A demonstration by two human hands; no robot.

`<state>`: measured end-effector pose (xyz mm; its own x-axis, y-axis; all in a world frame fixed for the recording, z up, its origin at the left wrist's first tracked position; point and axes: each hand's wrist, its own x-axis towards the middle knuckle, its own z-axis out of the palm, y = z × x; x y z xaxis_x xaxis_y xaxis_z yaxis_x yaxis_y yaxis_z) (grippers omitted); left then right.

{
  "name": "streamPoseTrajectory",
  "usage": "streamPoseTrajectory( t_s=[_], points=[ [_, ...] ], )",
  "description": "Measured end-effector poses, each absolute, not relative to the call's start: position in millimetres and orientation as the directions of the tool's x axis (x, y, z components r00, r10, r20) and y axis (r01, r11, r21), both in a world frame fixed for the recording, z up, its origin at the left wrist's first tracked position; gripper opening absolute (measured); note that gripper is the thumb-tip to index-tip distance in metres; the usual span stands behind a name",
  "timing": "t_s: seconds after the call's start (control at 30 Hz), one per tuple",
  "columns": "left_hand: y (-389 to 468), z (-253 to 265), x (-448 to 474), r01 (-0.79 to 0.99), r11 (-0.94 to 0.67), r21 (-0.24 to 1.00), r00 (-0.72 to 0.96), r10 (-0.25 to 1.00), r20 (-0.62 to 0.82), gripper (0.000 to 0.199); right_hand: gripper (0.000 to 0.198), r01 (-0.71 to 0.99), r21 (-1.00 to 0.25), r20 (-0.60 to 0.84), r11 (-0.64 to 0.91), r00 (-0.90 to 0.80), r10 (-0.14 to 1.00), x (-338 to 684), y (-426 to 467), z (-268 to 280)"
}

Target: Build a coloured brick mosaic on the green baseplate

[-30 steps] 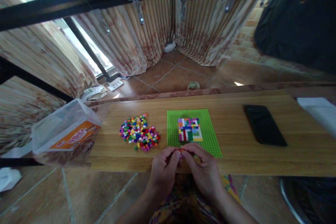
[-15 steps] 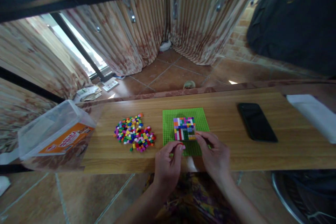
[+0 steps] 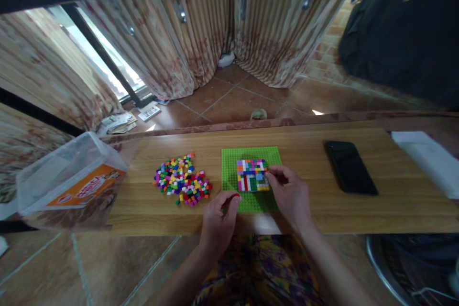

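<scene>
A green studded baseplate (image 3: 229, 158) lies on the wooden table, bearing a rectangular patch of small multicoloured bricks (image 3: 251, 175). At the plate's lower left edge, my left hand (image 3: 218, 222) is closed in a pinch; a speck of red and pink, apparently a small brick (image 3: 238, 196), shows at its fingertips. My right hand (image 3: 292, 198) has thumb and forefinger pinched at the patch's right edge. Between or beside those fingertips is an orange bit that looks like a small brick (image 3: 266, 170). Left of the plate spreads a pile of loose bricks (image 3: 182, 179) in many colours.
A clear plastic tub (image 3: 71, 172) with an orange label stands at the table's left end. To the right lie a black phone (image 3: 350, 167) and a white sheet (image 3: 426, 158). Beyond the wooden table (image 3: 304, 138) are a tiled floor and striped curtains (image 3: 201, 48).
My right hand has moved up slightly along the patch's right edge. My left hand has drawn away to the left, still pinched. The view has shifted a little.
</scene>
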<state>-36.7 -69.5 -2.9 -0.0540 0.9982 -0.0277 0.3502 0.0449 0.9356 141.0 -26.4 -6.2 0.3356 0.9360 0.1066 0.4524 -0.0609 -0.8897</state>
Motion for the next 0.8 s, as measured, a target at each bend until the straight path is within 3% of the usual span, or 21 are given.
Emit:
streamPoseTrajectory(
  t_s=[0.37,0.8],
  points=[
    [-70,-5,-36,0.390,0.038,0.920,-0.045,0.999,-0.022,0.017,0.027,0.421,-0.905,0.081,-0.062,0.314,0.946,146,-27,-8],
    [-69,-12,-37,0.334,0.087,0.939,-0.048,0.996,-0.075,0.018,0.028,0.181,-0.979,-0.019,-0.089,0.360,0.933,147,-17,-18]
  ],
)
